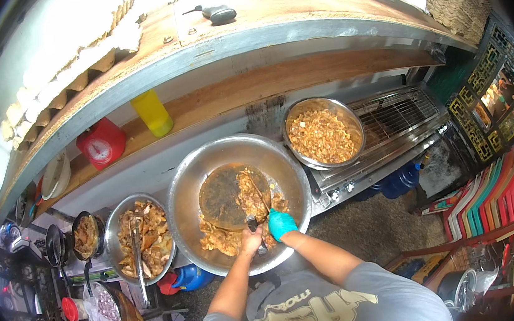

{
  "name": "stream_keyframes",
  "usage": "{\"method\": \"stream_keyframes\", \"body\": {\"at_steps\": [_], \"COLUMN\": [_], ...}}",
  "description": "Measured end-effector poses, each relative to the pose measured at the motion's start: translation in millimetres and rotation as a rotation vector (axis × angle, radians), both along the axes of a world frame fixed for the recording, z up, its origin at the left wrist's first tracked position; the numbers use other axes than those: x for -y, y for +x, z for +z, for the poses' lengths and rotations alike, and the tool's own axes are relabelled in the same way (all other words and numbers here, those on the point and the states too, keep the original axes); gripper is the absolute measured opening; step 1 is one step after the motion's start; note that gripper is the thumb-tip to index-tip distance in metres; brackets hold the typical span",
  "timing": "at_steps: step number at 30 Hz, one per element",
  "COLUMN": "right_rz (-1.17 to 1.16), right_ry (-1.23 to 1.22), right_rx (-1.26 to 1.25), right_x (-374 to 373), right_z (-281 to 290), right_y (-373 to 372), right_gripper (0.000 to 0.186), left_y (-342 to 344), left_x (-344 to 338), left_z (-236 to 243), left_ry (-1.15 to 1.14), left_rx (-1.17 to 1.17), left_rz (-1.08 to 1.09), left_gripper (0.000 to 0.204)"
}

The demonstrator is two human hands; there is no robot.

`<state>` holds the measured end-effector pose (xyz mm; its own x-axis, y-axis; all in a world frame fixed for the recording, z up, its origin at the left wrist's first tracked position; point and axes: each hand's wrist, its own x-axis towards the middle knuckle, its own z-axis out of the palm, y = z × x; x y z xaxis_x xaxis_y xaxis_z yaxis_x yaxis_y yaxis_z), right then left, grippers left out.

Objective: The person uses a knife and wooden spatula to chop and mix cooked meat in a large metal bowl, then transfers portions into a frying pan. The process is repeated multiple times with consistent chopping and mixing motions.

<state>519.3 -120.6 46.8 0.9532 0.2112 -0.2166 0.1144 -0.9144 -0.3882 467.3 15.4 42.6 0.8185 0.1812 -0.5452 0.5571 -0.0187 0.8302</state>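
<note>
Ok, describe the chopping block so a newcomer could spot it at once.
Find the largest metal basin, in the centre. Inside it lies the chopping block: round, dark, chopped meat on its right side. Unlike the shiny bowls either side, its top is flat and dull.

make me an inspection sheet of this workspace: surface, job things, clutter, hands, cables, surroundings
Surface: round board inside a large metal bowl, dark and stained
Job things: chopped food on and around the board
Clutter: red scale and yellow container on the shelf behind
Left hand: bare, gripping a dark tool
Right hand: teal-gloved, apparently gripping a thin blade
Cables: nothing seen
Surroundings: filled bowl with tongs at left; another filled bowl beside a grill rack at right
</note>
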Motion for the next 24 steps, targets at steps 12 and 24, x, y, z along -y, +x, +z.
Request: {"method": "stream_keyframes", "body": {"at_steps": [12, 24], "right_rz": [-0.175, -0.105], "right_ry": [0.505, 0.534], "right_rx": [0.284, 0.182], "right_x": [134.0, 166.2], "right_z": [71.2, 64.8], "right_y": [-48.1, -57.0], "right_gripper": [0.036, 0.033], "left_y": [-32.9, 76.7], "left_x": [-59.8, 86.6], "left_z": [159.8, 263.5], "left_ry": [-0.053, -0.035], "left_rx": [0.033, 0.219], "left_rz": [-0.096, -0.327], "left_gripper": [0.013, 0.014]}}
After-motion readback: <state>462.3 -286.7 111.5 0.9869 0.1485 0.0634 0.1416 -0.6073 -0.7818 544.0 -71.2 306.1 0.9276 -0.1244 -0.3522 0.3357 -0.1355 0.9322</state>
